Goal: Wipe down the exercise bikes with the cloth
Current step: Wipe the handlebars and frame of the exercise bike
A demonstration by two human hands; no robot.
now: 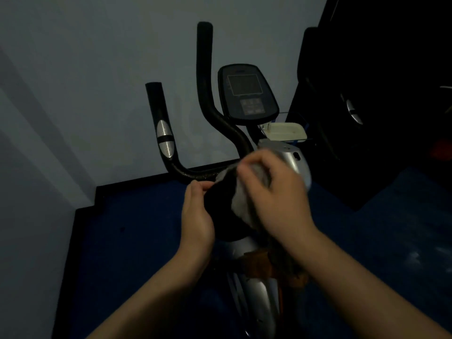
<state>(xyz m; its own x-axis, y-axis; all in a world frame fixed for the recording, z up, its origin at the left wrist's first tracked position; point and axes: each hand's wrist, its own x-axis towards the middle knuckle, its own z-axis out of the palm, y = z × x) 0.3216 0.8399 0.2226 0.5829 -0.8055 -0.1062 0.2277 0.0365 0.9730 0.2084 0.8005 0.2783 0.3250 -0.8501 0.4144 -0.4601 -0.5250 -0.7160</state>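
Both your hands hold the cloth [241,194] over the bike [288,157] column: left hand [197,214] pinching its edge, right hand [276,192] curled round it. Soft, light; bunch it.

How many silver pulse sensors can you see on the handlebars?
2: one pulse sensor on the left handlebar, another pulse sensor at far right in shadow. More may be hidden.
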